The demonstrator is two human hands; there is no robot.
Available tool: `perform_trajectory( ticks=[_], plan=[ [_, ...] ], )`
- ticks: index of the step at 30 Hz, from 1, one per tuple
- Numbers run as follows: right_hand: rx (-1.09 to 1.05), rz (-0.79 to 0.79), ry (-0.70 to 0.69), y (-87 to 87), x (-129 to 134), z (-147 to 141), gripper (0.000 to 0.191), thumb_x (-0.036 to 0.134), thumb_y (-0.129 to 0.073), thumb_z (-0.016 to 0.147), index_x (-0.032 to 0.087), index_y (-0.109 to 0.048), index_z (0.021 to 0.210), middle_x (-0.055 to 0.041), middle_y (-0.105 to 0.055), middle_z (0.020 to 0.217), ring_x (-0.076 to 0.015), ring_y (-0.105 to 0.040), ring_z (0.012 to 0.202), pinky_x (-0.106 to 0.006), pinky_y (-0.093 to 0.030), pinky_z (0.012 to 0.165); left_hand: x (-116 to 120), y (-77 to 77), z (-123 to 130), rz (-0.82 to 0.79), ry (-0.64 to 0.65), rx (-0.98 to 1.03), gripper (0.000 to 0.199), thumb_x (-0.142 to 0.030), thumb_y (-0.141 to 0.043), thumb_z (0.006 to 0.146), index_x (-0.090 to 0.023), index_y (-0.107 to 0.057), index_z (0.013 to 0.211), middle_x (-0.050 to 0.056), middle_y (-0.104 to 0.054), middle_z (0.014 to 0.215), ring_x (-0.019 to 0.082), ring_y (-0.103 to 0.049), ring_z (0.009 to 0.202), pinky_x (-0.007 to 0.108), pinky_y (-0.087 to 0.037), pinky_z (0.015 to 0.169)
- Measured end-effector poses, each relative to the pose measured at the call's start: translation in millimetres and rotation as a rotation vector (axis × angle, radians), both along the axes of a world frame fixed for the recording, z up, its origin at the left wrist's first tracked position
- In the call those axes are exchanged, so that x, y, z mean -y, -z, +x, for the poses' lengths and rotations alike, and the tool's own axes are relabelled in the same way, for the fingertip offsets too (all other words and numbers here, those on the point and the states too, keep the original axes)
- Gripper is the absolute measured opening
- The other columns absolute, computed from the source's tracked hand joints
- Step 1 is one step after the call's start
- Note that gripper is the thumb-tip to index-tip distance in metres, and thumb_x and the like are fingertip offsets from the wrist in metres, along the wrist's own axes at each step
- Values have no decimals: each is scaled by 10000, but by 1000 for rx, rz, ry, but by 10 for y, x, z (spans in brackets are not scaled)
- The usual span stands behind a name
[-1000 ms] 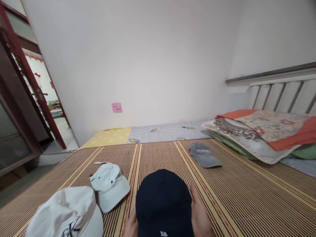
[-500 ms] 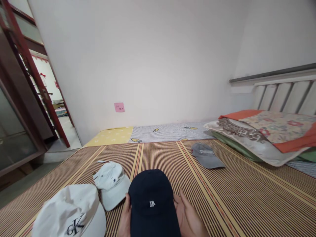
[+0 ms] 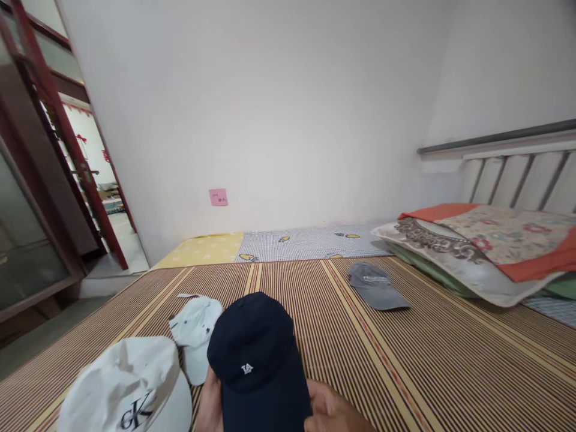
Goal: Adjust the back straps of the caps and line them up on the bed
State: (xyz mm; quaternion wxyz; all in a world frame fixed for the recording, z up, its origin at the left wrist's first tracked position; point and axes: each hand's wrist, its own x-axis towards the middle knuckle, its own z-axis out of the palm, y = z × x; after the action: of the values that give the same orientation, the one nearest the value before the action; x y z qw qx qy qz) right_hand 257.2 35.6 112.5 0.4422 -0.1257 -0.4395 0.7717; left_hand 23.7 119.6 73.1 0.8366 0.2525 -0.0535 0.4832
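A dark navy baseball cap [image 3: 256,354] with small white letters on its front is held up close to me, its brim pointing down toward me. My left hand [image 3: 210,403] grips its left side, fingers partly hidden behind the cap. At the brim's right edge, my right hand [image 3: 330,409] is closed on it. Left of the navy cap lies a pale white cap [image 3: 195,327] with small dark marks, partly covered by it. Nearer and further left sits a white cap [image 3: 130,378] with black "CK" letters. A grey cap [image 3: 375,287] rests farther off to the right.
A brown striped mat [image 3: 418,354] covers the bed. Stacked pillows [image 3: 450,246] with an orange-edged floral cover lie at the right by a white slatted headboard [image 3: 517,177]. A pink note [image 3: 218,197] is stuck on the wall. A red-framed door stands at the left.
The navy cap has shifted left and turned, now overlapping the pale white cap more. My right hand has gone from open fingers along the cap's side to gripping the brim edge.
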Motion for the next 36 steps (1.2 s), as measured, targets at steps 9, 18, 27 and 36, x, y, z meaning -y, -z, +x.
perform_trajectory(
  ticks=[9, 18, 27, 36],
  plan=[
    [-14, -77, 281, 111, -103, 289, 522, 353, -847, 843, 222, -712, 1330, -145, -741, 1329, -307, -706, 1206, -427, -545, 999, 110, -100, 389, -9, -152, -136, 524, -552, -392, 1063, -260, -746, 1316, 88, -721, 1403, 264, -599, 1394, 434, -340, 1254],
    [-66, -104, 381, 61, -168, 419, 482, 339, -833, 870, 230, -717, 1325, -140, -756, 1309, -282, -731, 1126, -398, -571, 918, 173, 212, 541, -324, -240, -400, 266, -149, -805, 855, -233, -782, 1106, 57, -846, 1069, 151, -777, 761, 192, -557, 604],
    [-158, -235, 444, 424, -319, 120, 536, 365, -941, 754, 217, -755, 1234, -121, -805, 1198, -226, -772, 965, -324, -588, 827, 181, 22, 528, -289, -284, -465, 380, -151, -926, 732, -229, -791, 1079, 32, -838, 999, 95, -713, 631, 191, -576, 616],
    [-249, -298, 724, 339, -388, 479, 250, 291, -943, 761, 213, -779, 932, -50, -817, 1095, -193, -750, 965, -322, -601, 863, 155, 313, 698, -12, -20, -792, 533, -599, -833, 786, -208, -744, 1138, 109, -818, 985, 210, -770, 796, 257, -470, 628]
  ],
)
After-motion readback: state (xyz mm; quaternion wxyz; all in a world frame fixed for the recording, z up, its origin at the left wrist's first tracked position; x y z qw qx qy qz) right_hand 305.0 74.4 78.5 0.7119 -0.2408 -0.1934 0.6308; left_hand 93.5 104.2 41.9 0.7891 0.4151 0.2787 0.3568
